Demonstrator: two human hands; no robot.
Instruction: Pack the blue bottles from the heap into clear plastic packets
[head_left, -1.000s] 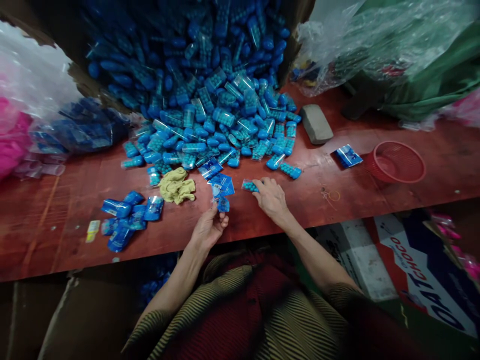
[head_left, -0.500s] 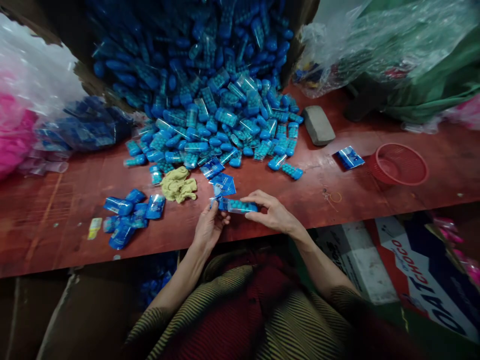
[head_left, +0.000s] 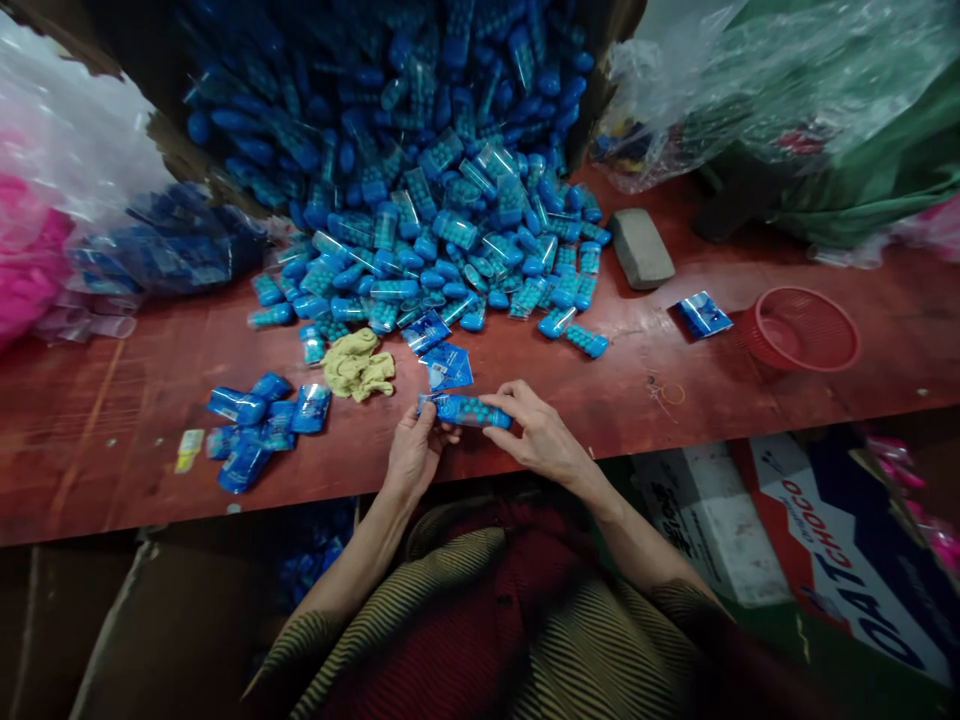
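Note:
My right hand [head_left: 544,432] grips the blue-capped end of a clear bottle [head_left: 474,410] filled with blue beads. Its other end sits inside a blue printed sleeve [head_left: 444,406], pinched between the thumb and fingers of my left hand [head_left: 420,447]. The bottle lies sideways just above the table's front part. Flat blue sleeves [head_left: 450,367] rest right behind it. To the left, next to a crumpled yellow-green lump [head_left: 358,365], lies a small group of blue-wrapped pieces [head_left: 244,467].
A large heap of similar bottles [head_left: 450,240] spills from a torn carton onto the red table [head_left: 622,385]. On the right are a grey block [head_left: 642,248], a blue packet stack [head_left: 703,314] and a red basket [head_left: 806,365]. Plastic bags [head_left: 169,245] stand at the left.
The bottle has gone further into the blue sleeve, which now covers more of its left part. My right hand has shifted slightly left along with it.

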